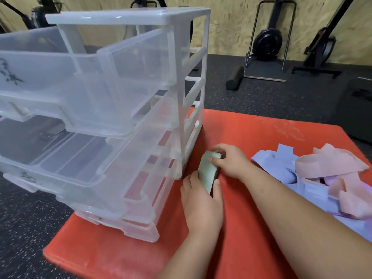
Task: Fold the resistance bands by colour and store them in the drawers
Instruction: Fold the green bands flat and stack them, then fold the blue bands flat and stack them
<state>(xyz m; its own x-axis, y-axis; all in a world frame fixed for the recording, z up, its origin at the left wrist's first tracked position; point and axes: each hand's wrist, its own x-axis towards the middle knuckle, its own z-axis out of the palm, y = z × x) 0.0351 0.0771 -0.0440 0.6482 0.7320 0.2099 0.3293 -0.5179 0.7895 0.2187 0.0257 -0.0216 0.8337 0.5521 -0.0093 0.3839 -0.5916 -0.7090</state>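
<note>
1. Red mat (pixel 251 137): lies on the dark speckled floor (pixel 261 93); its far edge and near-left corner are in view.
2. Drawer unit (pixel 128 17): translucent, stands on the mat's left part. The top drawer (pixel 60 77) and second drawer (pixel 80 158) are pulled out, overhanging the mat's left edge.
3. Lilac bands (pixel 281 164) and pink bands (pixel 330 164): a loose heap on the mat's right side.
4. Open room: a bare strip of mat between unit and heap, where both hands work.
5. Green band (pixel 208 172): a folded flat packet, just beside the unit's right corner. Its long axis runs away from the person, and its broad face is turned toward the drawers.
6. Left hand (pixel 201 206): fingers and thumb curled round the packet's near end.
7. Right hand (pixel 229 162): pinches the far end, thumb on the broad face.
</note>
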